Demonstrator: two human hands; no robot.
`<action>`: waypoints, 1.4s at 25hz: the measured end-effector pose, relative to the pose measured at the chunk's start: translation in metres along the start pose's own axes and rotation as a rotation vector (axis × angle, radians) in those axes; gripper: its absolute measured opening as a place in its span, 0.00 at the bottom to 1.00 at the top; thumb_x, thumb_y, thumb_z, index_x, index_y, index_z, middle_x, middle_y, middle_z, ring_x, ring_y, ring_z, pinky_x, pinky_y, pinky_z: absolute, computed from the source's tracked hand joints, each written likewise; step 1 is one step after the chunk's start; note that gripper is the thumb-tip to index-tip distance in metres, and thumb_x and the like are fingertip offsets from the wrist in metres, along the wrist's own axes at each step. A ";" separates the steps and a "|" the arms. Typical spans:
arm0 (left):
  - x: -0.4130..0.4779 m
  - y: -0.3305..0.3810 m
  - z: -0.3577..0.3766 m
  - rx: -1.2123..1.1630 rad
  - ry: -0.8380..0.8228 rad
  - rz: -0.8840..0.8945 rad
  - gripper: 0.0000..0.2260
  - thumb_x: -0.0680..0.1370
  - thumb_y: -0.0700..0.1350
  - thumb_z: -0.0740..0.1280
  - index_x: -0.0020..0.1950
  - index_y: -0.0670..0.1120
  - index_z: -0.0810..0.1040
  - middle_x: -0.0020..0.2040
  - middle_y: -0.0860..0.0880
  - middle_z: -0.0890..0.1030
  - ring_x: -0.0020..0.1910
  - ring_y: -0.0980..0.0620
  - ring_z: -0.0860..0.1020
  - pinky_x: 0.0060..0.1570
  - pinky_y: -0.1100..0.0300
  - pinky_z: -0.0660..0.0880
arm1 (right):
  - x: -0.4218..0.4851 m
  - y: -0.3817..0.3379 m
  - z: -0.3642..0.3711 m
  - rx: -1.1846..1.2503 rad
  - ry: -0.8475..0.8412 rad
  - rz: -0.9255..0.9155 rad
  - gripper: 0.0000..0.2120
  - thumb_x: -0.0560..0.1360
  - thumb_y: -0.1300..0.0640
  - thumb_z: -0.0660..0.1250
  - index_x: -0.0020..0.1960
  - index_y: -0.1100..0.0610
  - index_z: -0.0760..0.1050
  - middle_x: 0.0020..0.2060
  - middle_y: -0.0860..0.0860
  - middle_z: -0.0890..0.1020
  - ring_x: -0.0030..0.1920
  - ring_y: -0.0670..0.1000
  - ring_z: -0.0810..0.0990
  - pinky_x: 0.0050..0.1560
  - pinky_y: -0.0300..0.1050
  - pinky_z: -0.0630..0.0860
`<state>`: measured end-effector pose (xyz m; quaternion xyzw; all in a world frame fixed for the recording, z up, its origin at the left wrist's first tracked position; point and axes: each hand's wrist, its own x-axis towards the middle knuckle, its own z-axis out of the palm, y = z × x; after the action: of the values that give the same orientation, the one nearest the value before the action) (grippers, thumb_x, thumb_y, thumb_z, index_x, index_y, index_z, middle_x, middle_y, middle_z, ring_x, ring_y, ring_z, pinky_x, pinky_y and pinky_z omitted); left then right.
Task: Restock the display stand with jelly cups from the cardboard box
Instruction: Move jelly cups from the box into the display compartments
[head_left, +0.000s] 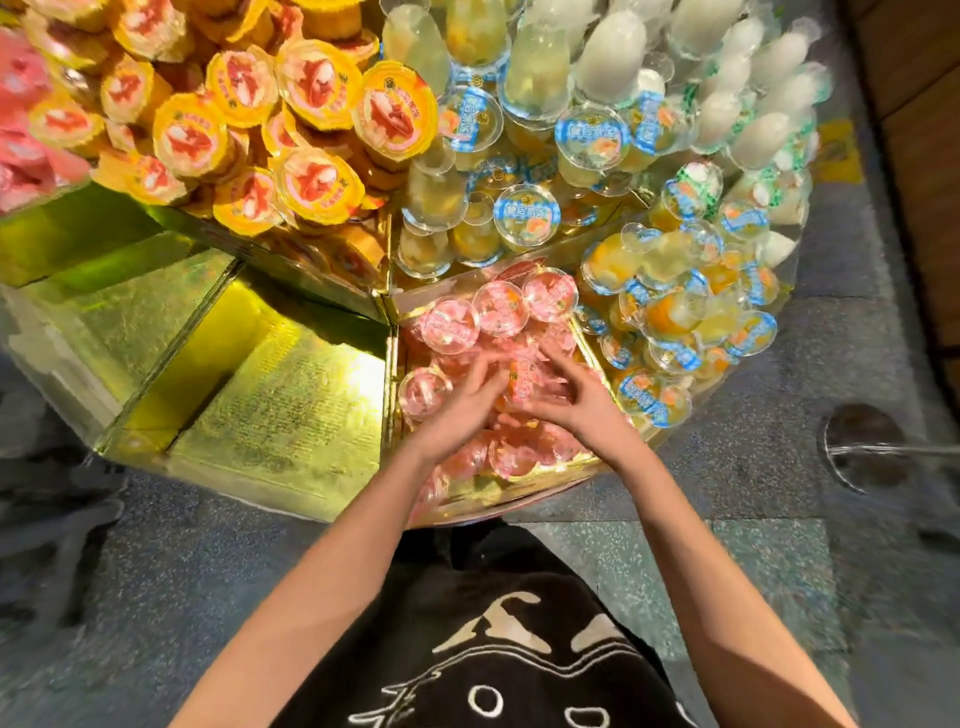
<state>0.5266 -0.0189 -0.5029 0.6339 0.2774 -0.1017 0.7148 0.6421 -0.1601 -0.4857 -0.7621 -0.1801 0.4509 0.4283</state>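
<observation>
Both my hands are down in the front compartment of the gold display stand (389, 374), on a heap of pink jelly cups (498, 309). My left hand (457, 410) lies on the cups with its fingers spread. My right hand (576, 400) is beside it, fingers curled around a pink jelly cup (524, 382) between the two hands. Motion blur hides the exact grip. No cardboard box shows in this view.
Left of the pink cups, two gold compartments (280, 410) hold nothing. Higher tiers carry yellow-lidded cups (317, 187), blue-lidded clear cups (527, 213) and white cups (613, 57). Grey floor surrounds the stand; a round metal base (867, 447) sits at right.
</observation>
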 end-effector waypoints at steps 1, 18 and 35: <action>0.006 0.001 0.009 -0.009 -0.001 0.007 0.17 0.85 0.53 0.52 0.73 0.53 0.63 0.72 0.52 0.66 0.53 0.63 0.79 0.53 0.62 0.78 | 0.000 0.002 -0.005 -0.087 0.025 0.016 0.42 0.68 0.54 0.78 0.76 0.48 0.61 0.67 0.47 0.70 0.63 0.43 0.75 0.65 0.45 0.74; 0.053 0.014 0.039 0.011 0.236 -0.048 0.17 0.84 0.46 0.57 0.74 0.46 0.69 0.70 0.53 0.70 0.67 0.55 0.68 0.56 0.73 0.69 | 0.046 0.020 -0.038 -0.452 0.102 -0.021 0.33 0.77 0.50 0.69 0.77 0.56 0.60 0.70 0.58 0.71 0.68 0.58 0.71 0.67 0.51 0.67; 0.065 -0.002 0.058 -0.182 0.245 -0.122 0.18 0.85 0.49 0.54 0.76 0.51 0.65 0.68 0.51 0.72 0.68 0.48 0.72 0.64 0.54 0.73 | 0.060 0.041 -0.034 -0.533 0.082 -0.016 0.39 0.71 0.49 0.75 0.76 0.44 0.60 0.65 0.56 0.65 0.67 0.58 0.68 0.68 0.54 0.68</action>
<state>0.5948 -0.0614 -0.5361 0.5561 0.4086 -0.0415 0.7226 0.6979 -0.1609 -0.5433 -0.8642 -0.2810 0.3527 0.2230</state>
